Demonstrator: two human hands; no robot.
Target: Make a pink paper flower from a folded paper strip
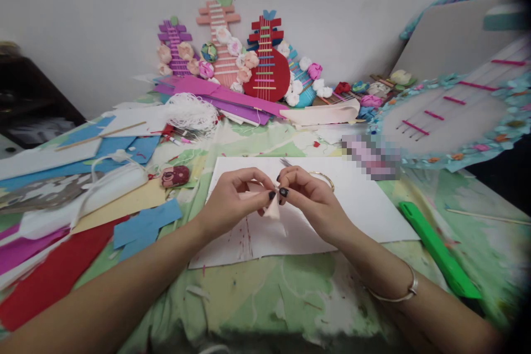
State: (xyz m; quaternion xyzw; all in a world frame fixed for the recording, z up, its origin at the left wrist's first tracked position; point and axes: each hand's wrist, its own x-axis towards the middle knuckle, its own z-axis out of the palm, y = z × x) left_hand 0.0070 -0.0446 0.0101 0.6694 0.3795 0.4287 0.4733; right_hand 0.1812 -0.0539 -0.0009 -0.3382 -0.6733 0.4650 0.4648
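Note:
My left hand (pixel 234 196) and my right hand (pixel 313 196) meet above a white sheet (pixel 365 213), thumbs and fingertips nearly touching. Between them is a small folded piece of pale pink paper (pixel 272 210), pinched by both hands. Its lower end flares out, while the fingers hide its upper part. Behind my right hand lie a gold loop (pixel 326 178) and a dark metal tip (pixel 285 162), perhaps parts of scissors mostly covered by the hand. Red marks streak the sheet below my left hand.
Decorated lute-shaped crafts, including a red one (pixel 271 74), lean against the wall. White string (pixel 193 110) is heaped at the back left. Blue paper pieces (pixel 145 224) and red paper (pixel 62 271) lie left. A green utility knife (pixel 440 251) and a flower-edged lute shape (pixel 448 116) are right.

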